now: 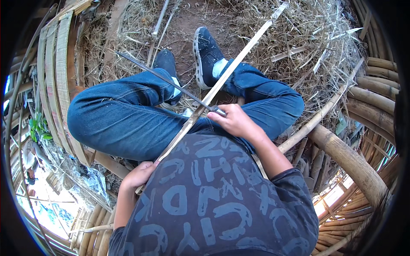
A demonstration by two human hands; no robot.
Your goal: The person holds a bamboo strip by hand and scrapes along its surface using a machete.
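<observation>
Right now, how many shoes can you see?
2. The left shoe rests on the dirt beside the straw; the right shoe is tipped up next to it, sole showing.

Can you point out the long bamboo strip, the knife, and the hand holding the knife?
bamboo strip (239, 57), head view, bare middle of the strip beyond the knee.
knife (158, 76), head view, mid blade.
right hand (232, 121), head view, back of the hand.

Single head view, fisheye, close, looking steeply down over lap (128, 119) toward ground (196, 21); rim probably distorted.
</observation>
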